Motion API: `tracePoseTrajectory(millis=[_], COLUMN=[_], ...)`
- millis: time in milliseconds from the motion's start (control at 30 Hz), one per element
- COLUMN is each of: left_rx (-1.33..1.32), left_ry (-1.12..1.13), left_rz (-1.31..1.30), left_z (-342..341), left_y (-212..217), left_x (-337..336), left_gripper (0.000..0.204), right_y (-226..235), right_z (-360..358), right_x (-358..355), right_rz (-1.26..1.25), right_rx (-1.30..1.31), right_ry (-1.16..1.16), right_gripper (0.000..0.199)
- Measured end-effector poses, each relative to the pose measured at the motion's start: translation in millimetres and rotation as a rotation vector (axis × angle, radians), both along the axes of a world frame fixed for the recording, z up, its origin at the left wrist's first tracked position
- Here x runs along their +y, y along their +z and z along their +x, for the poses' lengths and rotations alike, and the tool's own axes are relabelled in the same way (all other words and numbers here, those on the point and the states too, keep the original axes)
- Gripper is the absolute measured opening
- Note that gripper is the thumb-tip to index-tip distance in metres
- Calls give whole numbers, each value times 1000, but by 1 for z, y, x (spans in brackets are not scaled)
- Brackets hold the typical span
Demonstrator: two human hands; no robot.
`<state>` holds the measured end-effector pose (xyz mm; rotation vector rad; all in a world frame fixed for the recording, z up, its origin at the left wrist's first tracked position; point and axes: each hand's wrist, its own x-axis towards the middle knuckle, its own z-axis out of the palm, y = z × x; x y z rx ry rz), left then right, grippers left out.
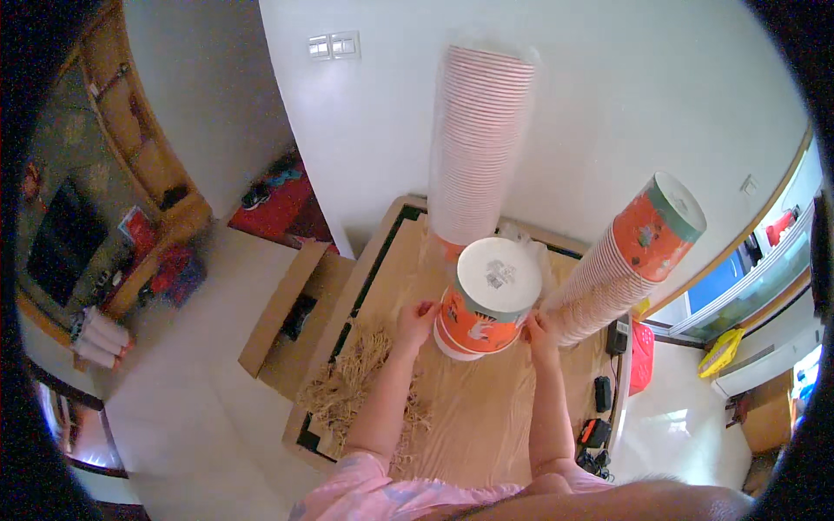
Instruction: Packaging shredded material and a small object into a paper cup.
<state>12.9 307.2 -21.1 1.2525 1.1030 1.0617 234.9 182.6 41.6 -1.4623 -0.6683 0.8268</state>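
Note:
An orange paper bucket (483, 319) with a green band and a white base stands upside down at the middle of the table. White rims show just under its lower edge, so it seems to sit over at least one other bucket. My left hand (420, 325) pinches its rim from the left. On the opposite side, my right hand (540, 333) grips the rim, its fingers partly hidden. Close by my right hand leans a tall stack of similar nested buckets (608, 276). Behind stands a taller stack of white-rimmed buckets (485, 143) in clear plastic wrap.
Crinkled brown twine or paper strands (352, 373) lie at the table's left. An open cardboard box (287, 326) is beside the table's left edge. Black devices and cables (596, 432) line the right edge. A white wall (608, 95) rises behind.

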Motion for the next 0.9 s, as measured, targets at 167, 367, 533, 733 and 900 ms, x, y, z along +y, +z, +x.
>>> tracePoseTrajectory(millis=[167,367,533,733,900], left_rx=[-160,-166,52,-110,-320], left_ry=[-27,-130,-42,-29,-171], left_rz=[-10,-25,301,117,-34], left_z=[-8,-19,-28,-33,-39], left_y=[48,114,121,125,118], left_x=[-36,-110,-209,-266,-293], left_gripper=[17,18,21,21,27], right_y=[26,70,88,83,77], right_z=[-6,-27,-64,-72,-76], right_x=[-21,-92,-177,-228,-260], right_rz=[80,246,365,525,498], right_rx=[-29,170,-396,-376,-285], right_ry=[120,3,40,-161,-228], right_gripper=[17,14,7,32,31])
